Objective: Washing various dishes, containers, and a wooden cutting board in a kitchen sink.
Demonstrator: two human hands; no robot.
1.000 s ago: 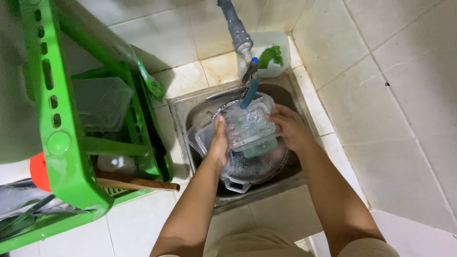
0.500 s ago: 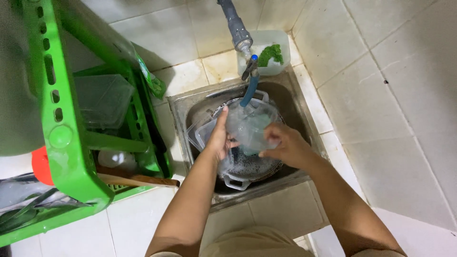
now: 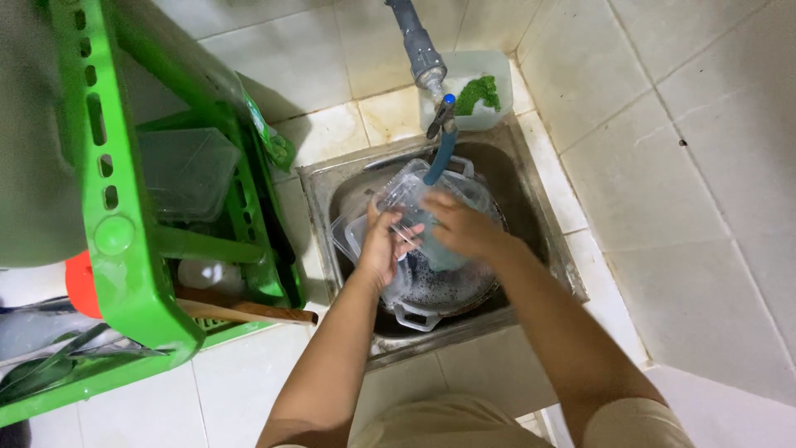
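Both hands hold a clear plastic box (image 3: 414, 199) over the sink (image 3: 319, 178): left hand (image 3: 383, 249) gripping its edge, right hand (image 3: 460, 228) maybe rubbing inside.

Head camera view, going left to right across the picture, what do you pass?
Green plastic rack → wooden handle → left hand → clear plastic container under the tap → right hand → sink rim → tiled wall.
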